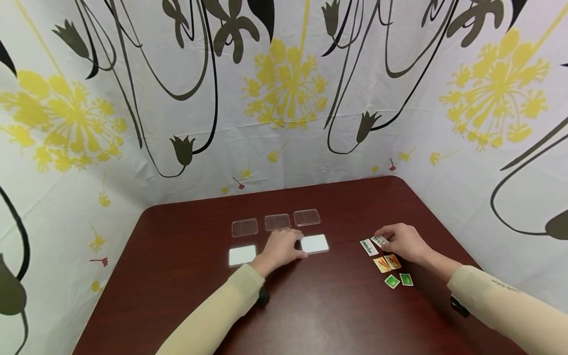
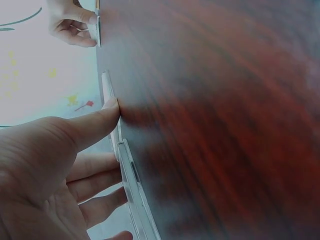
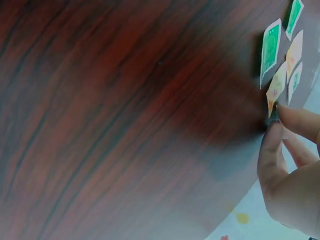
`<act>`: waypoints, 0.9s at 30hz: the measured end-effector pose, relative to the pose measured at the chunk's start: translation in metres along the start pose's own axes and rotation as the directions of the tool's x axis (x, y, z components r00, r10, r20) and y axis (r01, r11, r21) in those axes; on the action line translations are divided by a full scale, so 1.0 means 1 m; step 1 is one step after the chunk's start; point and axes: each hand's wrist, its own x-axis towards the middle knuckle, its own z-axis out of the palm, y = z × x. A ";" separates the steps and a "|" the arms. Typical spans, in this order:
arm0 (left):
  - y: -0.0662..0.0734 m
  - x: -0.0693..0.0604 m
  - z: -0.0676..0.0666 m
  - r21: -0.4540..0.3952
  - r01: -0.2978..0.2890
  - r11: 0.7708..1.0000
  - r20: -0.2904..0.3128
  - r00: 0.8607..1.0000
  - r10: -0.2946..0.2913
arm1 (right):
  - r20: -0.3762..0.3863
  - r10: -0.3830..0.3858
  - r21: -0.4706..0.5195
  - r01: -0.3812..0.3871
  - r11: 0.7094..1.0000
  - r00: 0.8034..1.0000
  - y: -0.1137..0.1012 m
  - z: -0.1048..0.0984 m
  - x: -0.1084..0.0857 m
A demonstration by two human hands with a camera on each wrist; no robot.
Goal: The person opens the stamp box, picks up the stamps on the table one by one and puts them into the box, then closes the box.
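Note:
My left hand (image 1: 280, 248) lies over the front row of flat cases. Its thumb and fingers grip the left end of a clear case with a white insert (image 1: 314, 243), thumb at the near edge. Another white-filled case (image 1: 242, 255) lies left of this hand. At the right, my right hand (image 1: 405, 242) pinches a small white-and-green stamp (image 1: 378, 240) at the table surface. The right wrist view shows the thumb and fingertips (image 3: 272, 131) together, the stamp mostly hidden behind them. A similar white-and-green stamp (image 1: 369, 247) lies just left of it.
Two orange stamps (image 1: 381, 265) and two green stamps (image 1: 392, 281) lie nearer me, below the right hand. Behind the left hand stand in a row three clear cases (image 1: 244, 228). The dark red table (image 1: 337, 305) meets a patterned cloth (image 1: 288, 162) at its back and sides.

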 end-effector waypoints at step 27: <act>0.002 -0.002 -0.002 -0.043 -0.008 0.999 0.001 1.000 0.008 | 0.013 0.250 0.563 -0.214 0.798 0.968 0.012 -0.010 -0.007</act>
